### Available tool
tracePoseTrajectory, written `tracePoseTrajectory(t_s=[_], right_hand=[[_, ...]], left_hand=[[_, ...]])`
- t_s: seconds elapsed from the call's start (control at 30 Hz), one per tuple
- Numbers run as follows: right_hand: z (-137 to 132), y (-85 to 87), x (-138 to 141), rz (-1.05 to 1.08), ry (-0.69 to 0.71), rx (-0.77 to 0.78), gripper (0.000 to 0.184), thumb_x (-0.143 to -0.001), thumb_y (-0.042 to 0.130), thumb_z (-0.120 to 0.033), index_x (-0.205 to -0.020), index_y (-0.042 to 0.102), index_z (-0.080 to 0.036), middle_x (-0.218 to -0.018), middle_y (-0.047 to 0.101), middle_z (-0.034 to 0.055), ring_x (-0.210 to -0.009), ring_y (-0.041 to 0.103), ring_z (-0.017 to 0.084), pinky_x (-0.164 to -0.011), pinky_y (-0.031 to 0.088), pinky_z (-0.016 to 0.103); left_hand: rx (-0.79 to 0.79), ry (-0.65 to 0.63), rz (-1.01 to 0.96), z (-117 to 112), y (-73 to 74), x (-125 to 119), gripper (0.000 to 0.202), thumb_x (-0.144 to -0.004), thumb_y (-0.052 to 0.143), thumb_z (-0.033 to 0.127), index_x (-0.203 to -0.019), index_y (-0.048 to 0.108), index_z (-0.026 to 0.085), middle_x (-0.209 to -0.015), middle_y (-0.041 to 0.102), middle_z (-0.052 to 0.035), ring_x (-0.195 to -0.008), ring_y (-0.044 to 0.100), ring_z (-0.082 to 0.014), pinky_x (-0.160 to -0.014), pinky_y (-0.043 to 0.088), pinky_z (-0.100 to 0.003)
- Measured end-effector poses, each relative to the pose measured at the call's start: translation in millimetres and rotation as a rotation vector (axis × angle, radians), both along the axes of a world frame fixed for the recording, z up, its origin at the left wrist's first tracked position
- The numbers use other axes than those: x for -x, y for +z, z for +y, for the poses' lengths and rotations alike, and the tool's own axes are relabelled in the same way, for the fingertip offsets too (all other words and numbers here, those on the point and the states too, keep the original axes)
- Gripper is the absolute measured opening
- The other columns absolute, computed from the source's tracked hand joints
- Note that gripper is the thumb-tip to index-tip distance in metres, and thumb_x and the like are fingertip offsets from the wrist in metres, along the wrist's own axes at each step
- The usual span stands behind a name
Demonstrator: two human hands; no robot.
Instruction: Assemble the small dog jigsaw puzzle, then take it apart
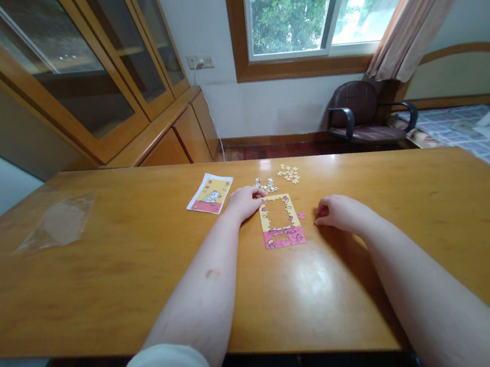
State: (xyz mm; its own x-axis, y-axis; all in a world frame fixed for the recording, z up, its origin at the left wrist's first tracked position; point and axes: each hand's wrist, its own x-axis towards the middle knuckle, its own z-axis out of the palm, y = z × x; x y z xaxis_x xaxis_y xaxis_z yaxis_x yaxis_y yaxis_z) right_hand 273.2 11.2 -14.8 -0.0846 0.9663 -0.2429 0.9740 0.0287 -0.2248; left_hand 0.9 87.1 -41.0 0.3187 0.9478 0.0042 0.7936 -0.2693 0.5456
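Head view: a broad, glossy wooden bench [126, 269] stands in a room with a glass-fronted cabinet [79, 67], a window [316, 2] with a curtain [416, 13], and a dark armchair [359, 113].

At mid-bench lies a half-built puzzle [284, 238] with its border done and its centre open. Loose pieces [288, 173] sit just beyond it, and a picture card [210, 194] lies to its left. Any print on the card is too small to read.

The left hand [244, 201] rests curled at the puzzle's upper left corner. The right hand [340, 212] is curled just right of the puzzle. Whether either pinches a piece cannot be told.
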Motion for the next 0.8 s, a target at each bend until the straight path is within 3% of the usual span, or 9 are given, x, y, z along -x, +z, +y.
tracePoseTrajectory(t_s=[0.4, 0.63, 0.8], right_hand=[[-4, 6.3, 16, -0.027, -0.005, 0.097, 0.018, -0.078, 0.068, -0.034, -0.07, 0.07, -0.018, -0.07, 0.07, 0.0067, -0.061, 0.059, 0.018, -0.054, 0.035, 0.028], [-4, 7.8, 14, 0.026, 0.03, 0.072, 0.035, -0.09, 0.051, -0.037, -0.067, 0.068, -0.017, -0.069, 0.069, 0.0086, -0.06, 0.058, 0.017, -0.054, 0.033, 0.027], [-1, 7.0, 4, 0.11, 0.004, -0.001, 0.015, -0.082, 0.06, -0.031, -0.078, 0.067, -0.018, -0.081, 0.072, 0.0083, -0.07, 0.062, 0.019, -0.059, 0.038, 0.027]], left_hand=[[0.015, 0.008, -0.003, -2, 4.2, -2, 0.028, -0.074, 0.061, 0.022, -0.098, 0.075, 0.026, -0.101, 0.074, -0.0008, -0.095, 0.066, -0.0197, -0.085, 0.049, -0.028], [0.011, 0.012, -0.01, -2, 1.9, -1, 0.028, -0.075, 0.061, 0.021, -0.099, 0.075, 0.026, -0.101, 0.075, -0.0009, -0.094, 0.066, -0.0195, -0.085, 0.049, -0.028], [0.011, 0.014, -0.016, -1, 0.8, -1, 0.028, -0.074, 0.061, 0.022, -0.098, 0.075, 0.027, -0.1, 0.075, -0.0006, -0.095, 0.066, -0.0198, -0.084, 0.049, -0.028]])
